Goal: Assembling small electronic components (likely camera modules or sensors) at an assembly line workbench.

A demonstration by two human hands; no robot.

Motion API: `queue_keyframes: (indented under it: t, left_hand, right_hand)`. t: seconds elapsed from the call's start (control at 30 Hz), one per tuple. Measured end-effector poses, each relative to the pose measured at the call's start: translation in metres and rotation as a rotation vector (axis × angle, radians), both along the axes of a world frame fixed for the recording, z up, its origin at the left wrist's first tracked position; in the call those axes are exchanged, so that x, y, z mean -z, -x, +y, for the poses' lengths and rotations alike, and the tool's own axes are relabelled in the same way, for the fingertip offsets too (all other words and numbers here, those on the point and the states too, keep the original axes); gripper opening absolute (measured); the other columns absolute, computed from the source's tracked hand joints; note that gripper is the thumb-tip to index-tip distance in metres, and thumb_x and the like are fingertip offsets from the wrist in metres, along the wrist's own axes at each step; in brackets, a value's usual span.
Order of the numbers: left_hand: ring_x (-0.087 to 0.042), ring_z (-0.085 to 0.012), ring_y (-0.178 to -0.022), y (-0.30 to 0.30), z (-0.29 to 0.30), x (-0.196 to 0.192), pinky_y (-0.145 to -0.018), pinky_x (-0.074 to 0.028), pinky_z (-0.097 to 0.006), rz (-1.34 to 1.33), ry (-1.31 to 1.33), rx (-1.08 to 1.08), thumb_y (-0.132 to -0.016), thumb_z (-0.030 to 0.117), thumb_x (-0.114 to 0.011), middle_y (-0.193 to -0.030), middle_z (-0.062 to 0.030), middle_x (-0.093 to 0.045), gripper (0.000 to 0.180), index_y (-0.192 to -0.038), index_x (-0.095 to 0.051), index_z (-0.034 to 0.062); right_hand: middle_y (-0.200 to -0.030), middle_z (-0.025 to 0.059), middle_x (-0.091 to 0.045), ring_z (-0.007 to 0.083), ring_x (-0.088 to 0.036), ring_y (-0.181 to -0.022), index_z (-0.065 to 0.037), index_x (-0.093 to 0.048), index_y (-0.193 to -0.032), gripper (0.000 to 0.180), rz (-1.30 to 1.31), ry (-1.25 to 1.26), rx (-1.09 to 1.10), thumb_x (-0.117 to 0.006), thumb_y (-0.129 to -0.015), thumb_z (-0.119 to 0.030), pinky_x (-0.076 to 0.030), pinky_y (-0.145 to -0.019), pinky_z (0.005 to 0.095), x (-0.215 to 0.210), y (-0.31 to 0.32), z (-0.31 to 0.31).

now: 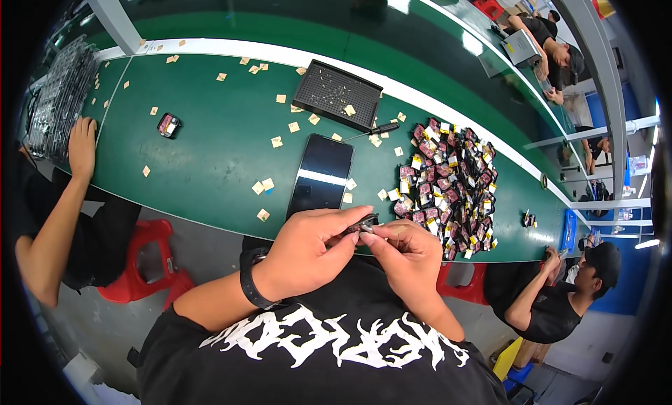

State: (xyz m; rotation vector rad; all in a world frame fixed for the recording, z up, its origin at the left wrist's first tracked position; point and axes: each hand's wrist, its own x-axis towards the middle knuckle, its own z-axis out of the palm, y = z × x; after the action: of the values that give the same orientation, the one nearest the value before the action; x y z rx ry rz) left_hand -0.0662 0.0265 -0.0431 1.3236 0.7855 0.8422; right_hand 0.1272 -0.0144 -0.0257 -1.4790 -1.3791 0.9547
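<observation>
Just over the front edge of the green table (203,174), my left hand (311,251) grips a small dark device (362,225) between thumb and fingers. My right hand (409,254) meets it there, its thumb and fingertips pinched on the right end of the device. Much of the device is hidden by the fingers. Beyond my left hand lies a black smartphone (323,172) with a dark screen. Past my right hand is a heap of small black devices (448,184) with pink and white labels.
A black tray (308,97) holding bits of paper stands at the back, with a screwdriver (381,129) near its front. Small beige squares (276,142) are scattered about. One lone device (169,125) lies left. Co-workers sit at both sides; clear plastic trays (63,104) are stacked far left.
</observation>
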Motion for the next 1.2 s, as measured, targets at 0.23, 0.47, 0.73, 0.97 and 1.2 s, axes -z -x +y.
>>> queue_keyframes:
  t: [0.23,0.47,0.73,0.97,1.2]
  left_hand:
    - [-0.066,-0.0143,-0.076,-0.001,-0.003,0.002,-0.069,-0.053,-0.028,-0.041,-0.021,-0.049,-0.093,-0.003,-0.061,-0.096,-0.0138,-0.071,0.042,-0.135,-0.062,-0.0022]
    - [-0.071,-0.0207,-0.08,0.009,-0.001,0.0,-0.073,-0.056,-0.032,-0.018,-0.176,0.039,-0.093,-0.002,-0.059,-0.092,-0.0141,-0.072,0.043,-0.136,-0.06,-0.0032]
    - [-0.072,-0.0155,-0.079,0.012,0.005,-0.009,-0.072,-0.058,-0.027,0.194,-0.352,0.11,-0.093,-0.006,-0.06,-0.097,-0.013,-0.072,0.044,-0.137,-0.061,-0.0011]
    - [-0.066,-0.0107,-0.069,0.01,-0.004,-0.001,-0.062,-0.054,-0.023,-0.052,0.097,0.09,-0.097,-0.003,-0.06,-0.091,-0.0075,-0.069,0.037,-0.135,-0.062,-0.0017]
    - [-0.067,-0.0113,-0.072,0.023,0.005,-0.034,-0.062,-0.053,-0.023,-0.155,0.482,0.195,-0.099,-0.002,-0.058,-0.09,-0.007,-0.067,0.038,-0.137,-0.06,-0.0035]
  right_hand:
    - [-0.077,0.0049,-0.069,0.008,-0.059,-0.066,0.003,-0.077,-0.095,0.01,0.091,0.027,-0.013,-0.079,-0.088,-0.004,-0.047,-0.057,0.0222,0.009,0.001,0.004]
    - [-0.073,-0.0024,-0.055,0.0045,-0.059,-0.069,0.003,-0.067,-0.094,0.012,0.59,0.28,0.119,-0.076,-0.088,0.006,-0.052,-0.063,0.0171,0.0,0.006,0.005]
    - [-0.089,0.0043,-0.068,0.0046,-0.063,-0.076,0.003,-0.065,-0.099,0.013,0.397,0.4,-0.018,-0.075,-0.092,0.0,-0.052,-0.066,0.0194,0.006,-0.005,0.006]
    - [-0.101,0.0019,-0.068,0.0056,-0.062,-0.09,0.002,-0.065,-0.115,0.021,0.57,0.464,-0.107,-0.071,-0.097,-0.006,-0.049,-0.08,0.0207,-0.012,-0.006,0.0]
    - [-0.1,0.0004,-0.066,0.0038,-0.056,-0.085,0.001,-0.061,-0.123,0.026,0.431,0.306,-0.069,-0.065,-0.102,-0.014,-0.045,-0.075,0.0204,-0.027,-0.01,-0.011]
